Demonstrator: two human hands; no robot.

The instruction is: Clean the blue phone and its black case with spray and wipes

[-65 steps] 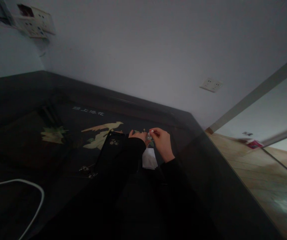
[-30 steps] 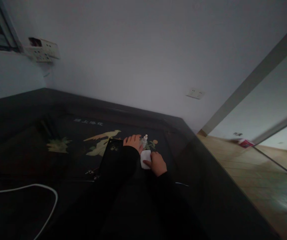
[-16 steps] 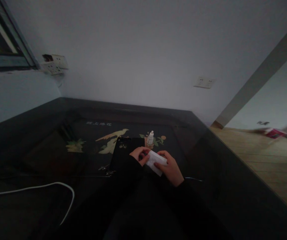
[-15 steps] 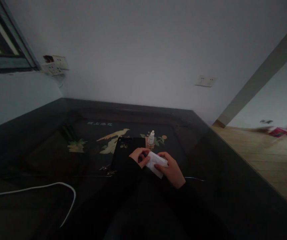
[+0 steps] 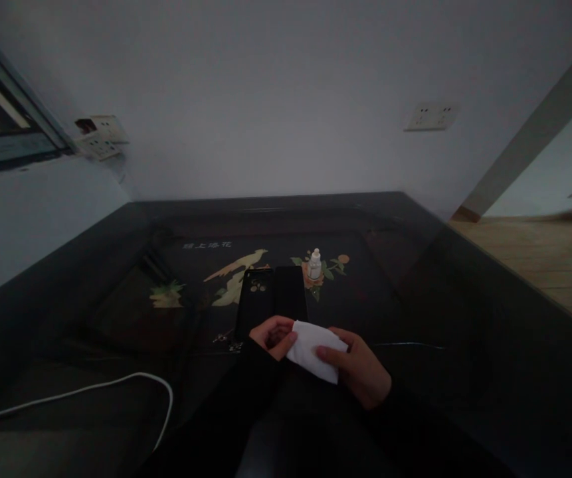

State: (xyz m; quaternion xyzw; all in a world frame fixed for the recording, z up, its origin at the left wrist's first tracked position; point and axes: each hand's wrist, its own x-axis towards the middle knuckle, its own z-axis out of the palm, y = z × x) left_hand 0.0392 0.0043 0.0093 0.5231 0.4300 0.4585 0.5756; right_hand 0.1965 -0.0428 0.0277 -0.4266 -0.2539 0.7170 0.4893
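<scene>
A folded white tissue [image 5: 310, 346] is held between both hands above the near part of the dark table. My left hand [image 5: 273, 335] pinches its left edge. On the right side, my right hand [image 5: 358, 365] grips it with the thumb lying on top. Just beyond the hands lies a black phone case [image 5: 252, 305], and right beside it a flat black phone-like slab [image 5: 288, 292]. A small white bottle [image 5: 314, 265] with a pale cap stands upright behind and to the right of them.
The glossy dark table [image 5: 415, 265] has a bird-and-flower inlay. A white cable [image 5: 111, 383] curves across its near left. Wall sockets [image 5: 431, 117] sit above the back edge, and a loose socket box [image 5: 97, 144] hangs by the window. Wooden floor [image 5: 539, 249] shows at right.
The camera view has turned, shifting the whole scene. Both hands still hold the tissue, which now sits lower in view and shows a broader flat face.
</scene>
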